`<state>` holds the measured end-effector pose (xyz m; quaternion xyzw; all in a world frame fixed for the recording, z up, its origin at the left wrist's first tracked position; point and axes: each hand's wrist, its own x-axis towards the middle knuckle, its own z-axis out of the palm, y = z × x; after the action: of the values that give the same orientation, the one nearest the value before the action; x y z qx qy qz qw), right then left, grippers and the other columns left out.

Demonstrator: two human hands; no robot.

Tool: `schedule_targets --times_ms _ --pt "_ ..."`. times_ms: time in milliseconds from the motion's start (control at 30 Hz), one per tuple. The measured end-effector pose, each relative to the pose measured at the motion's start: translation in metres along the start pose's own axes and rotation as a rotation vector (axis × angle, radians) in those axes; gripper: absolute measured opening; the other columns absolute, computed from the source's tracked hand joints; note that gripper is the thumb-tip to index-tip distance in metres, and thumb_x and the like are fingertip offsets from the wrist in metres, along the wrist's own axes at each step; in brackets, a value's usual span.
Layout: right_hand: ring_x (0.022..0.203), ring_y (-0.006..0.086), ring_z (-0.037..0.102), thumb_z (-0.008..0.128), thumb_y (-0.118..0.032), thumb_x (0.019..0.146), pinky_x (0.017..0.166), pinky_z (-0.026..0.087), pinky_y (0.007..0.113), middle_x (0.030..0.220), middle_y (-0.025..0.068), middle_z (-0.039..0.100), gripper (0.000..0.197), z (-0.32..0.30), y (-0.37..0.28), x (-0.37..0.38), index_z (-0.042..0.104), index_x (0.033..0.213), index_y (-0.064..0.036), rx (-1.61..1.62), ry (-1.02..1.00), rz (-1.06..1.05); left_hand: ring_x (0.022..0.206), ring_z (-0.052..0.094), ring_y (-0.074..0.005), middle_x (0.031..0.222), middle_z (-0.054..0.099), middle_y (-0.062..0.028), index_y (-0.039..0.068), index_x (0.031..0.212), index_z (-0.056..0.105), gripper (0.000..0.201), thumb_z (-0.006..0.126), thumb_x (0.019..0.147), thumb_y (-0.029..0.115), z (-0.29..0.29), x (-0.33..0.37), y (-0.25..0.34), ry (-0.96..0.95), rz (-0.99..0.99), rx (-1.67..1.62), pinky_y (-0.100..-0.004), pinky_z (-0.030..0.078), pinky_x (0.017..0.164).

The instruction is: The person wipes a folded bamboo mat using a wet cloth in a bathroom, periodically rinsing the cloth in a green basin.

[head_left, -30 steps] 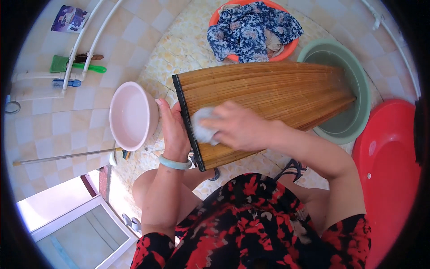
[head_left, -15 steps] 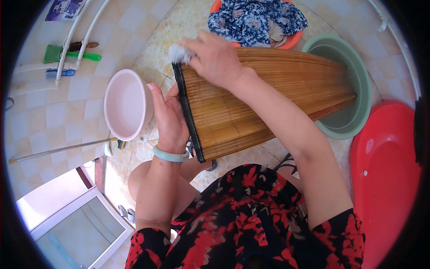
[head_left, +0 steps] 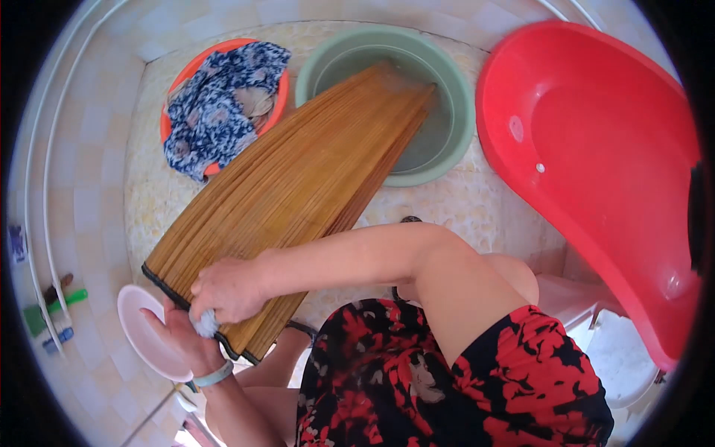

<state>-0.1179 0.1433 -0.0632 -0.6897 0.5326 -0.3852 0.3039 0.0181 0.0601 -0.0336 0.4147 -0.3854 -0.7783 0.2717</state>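
A long brown bamboo mat (head_left: 275, 194) with a black edging slants across the view, its far end dipping into the water of a green basin (head_left: 460, 127). At its near left edge, my left hand (head_left: 186, 339), with a pale bangle on the wrist, holds the border with the fingers underneath and the thumb sticking out. My right hand (head_left: 232, 289) is closed on a whitish wad (head_left: 205, 324) and presses it against the mat by the black edging, close to my left hand. Whether the wad is cloth or a scrubber cannot be told.
Blue-and-white patterned fabric (head_left: 212, 104) fills an orange basin (head_left: 281, 100) at the far left. A large red tub (head_left: 596, 134) takes up the right side. Beside my left hand sits a pale pink basin (head_left: 138, 316); brushes (head_left: 56, 305) hang by white pipes along the left wall.
The view has swung to the right. My right hand has brought the wad down along the mat's black edge, from its far corner toward me. My left hand still holds that edge.
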Motion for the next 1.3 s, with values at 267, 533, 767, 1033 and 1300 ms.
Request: schedule_targets --times_ms 267,533,767,1033,1300 --pt "0.093 0.0303 0.051 0.055 -0.018 0.078 0.078 0.043 0.042 0.092 0.0105 0.055 0.029 -0.040 0.047 -0.103 0.060 0.106 -0.0179 -0.026 0.070 0.057 0.101 0.051 -0.0180 0.109 0.057 -0.0075 0.002 0.114 0.053 0.031 0.050 0.091 0.022 -0.003 0.005 -0.004 0.103 0.127 0.349 -0.0304 0.036 0.092" --pt "0.086 0.0316 0.059 0.054 -0.030 0.079 0.077 0.047 0.043 0.094 0.0131 0.060 0.036 -0.138 0.171 -0.272 0.060 0.112 -0.0152 -0.653 0.242 0.802 0.102 0.049 -0.0172 0.111 0.056 -0.0061 0.004 0.117 0.050 0.032 0.052 0.091 0.022 -0.007 0.005 0.000 0.145 0.087 0.385 -0.0299 0.036 0.091" --pt "0.107 0.0373 0.050 0.032 -0.032 0.090 0.094 0.040 0.043 0.115 0.0258 0.051 0.046 -0.189 0.272 -0.385 0.058 0.106 0.0019 -0.632 0.360 1.312 0.106 0.048 -0.0188 0.117 0.053 -0.0061 0.005 0.123 0.046 0.038 0.051 0.091 0.026 -0.007 0.006 0.002 0.172 0.072 0.428 -0.0330 0.036 0.092" --pt "0.119 0.0381 0.041 0.035 -0.034 0.087 0.101 0.033 0.041 0.129 0.0233 0.044 0.053 -0.188 0.317 -0.361 0.047 0.122 0.0033 -0.639 0.631 1.467 0.105 0.049 -0.0189 0.117 0.053 -0.0064 0.006 0.120 0.047 0.035 0.052 0.091 0.026 -0.020 0.011 0.005 0.193 0.061 0.447 -0.0326 0.036 0.093" --pt "0.102 0.0367 0.053 0.049 -0.026 0.082 0.091 0.041 0.044 0.110 0.0218 0.053 0.044 -0.141 0.223 -0.288 0.050 0.122 -0.0087 -0.469 0.475 0.835 0.109 0.048 -0.0219 0.120 0.052 -0.0069 0.005 0.125 0.045 0.041 0.050 0.091 0.029 0.006 0.004 -0.004 0.137 0.163 0.405 -0.0354 0.036 0.095"
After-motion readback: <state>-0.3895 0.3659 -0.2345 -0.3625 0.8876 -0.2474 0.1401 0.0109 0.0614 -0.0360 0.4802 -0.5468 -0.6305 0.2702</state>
